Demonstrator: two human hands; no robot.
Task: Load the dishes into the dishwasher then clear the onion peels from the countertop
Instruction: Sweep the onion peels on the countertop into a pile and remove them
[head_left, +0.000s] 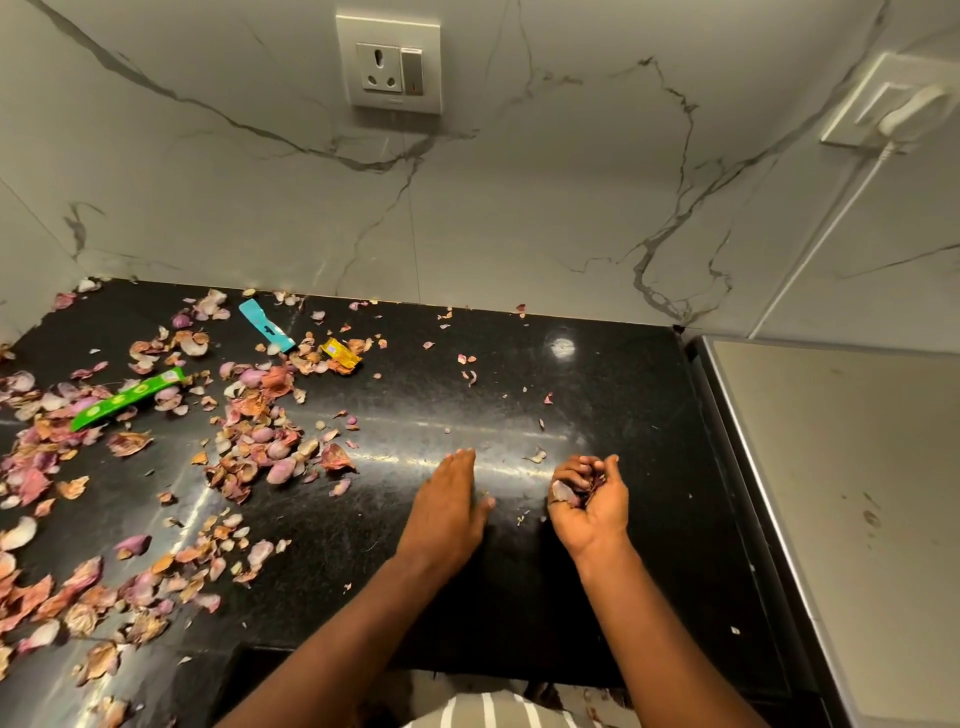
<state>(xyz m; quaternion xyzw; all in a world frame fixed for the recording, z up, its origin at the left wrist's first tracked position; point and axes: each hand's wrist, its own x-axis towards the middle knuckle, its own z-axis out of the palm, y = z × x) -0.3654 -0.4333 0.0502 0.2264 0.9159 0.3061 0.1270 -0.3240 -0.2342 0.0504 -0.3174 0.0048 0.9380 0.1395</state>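
My left hand (449, 506) lies flat on the countertop (597, 374). My right hand (589, 496), at 3 o'clock, cups onion peels (566, 491).

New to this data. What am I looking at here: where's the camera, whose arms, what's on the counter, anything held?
There is no robot. One wide-angle camera sits on a person's head and looks forward and down, so the two bare arms coming in from the bottom edge are the wearer's own.

The left hand lies flat, palm down, on the black countertop. The right hand is turned palm up with its fingers curled round a few onion peels it has gathered.

Most of the loose onion peels are scattered over the left half of the counter. Among them lie a green wrapper, a blue wrapper and a small yellow wrapper.

Behind is a marble-look wall with a power socket. A steel surface adjoins the counter on the right.
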